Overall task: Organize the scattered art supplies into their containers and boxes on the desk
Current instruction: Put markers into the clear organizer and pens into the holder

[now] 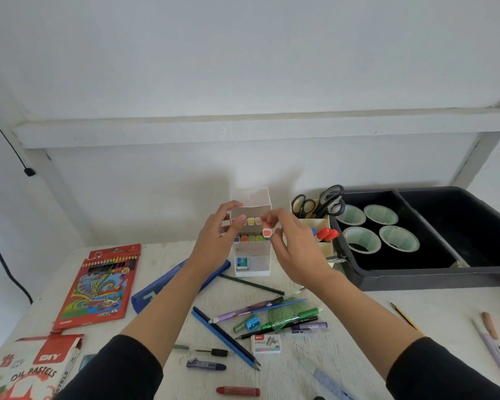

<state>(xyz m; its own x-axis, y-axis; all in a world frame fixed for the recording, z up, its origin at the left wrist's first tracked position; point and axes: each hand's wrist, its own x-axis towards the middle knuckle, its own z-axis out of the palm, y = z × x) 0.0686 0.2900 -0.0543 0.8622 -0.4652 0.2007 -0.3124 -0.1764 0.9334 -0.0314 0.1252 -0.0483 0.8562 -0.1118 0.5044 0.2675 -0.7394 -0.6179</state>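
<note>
Now, step in hand: seating a red-capped marker (267, 232) into the right end of the lower row of the white tiered cardboard marker box (251, 255), by my reading.
Right hand (292, 246): narrow, fingertips pinching the red-capped marker, whose cap stands a little proud of its neighbours.
Left hand (220, 238): thumb over the upper tier and fingers across its front, holding the box steady.
Box position: upright at the back of the white-painted wooden bench (358, 313), just beside a beige divided holder (325, 246) with black-handled scissors (303, 206).
Tipping risk: the box looks tall and light; a downward push on the marker could rock it backward if the left hand loosens.
Jamming risk: the slot sits at the row's edge; a tilted marker may catch the wall or nudge the green-capped markers (256, 238) beside it.
Left to do: loose pens and pencils (272, 313) lie scattered nearer the person, outside any container.
</note>
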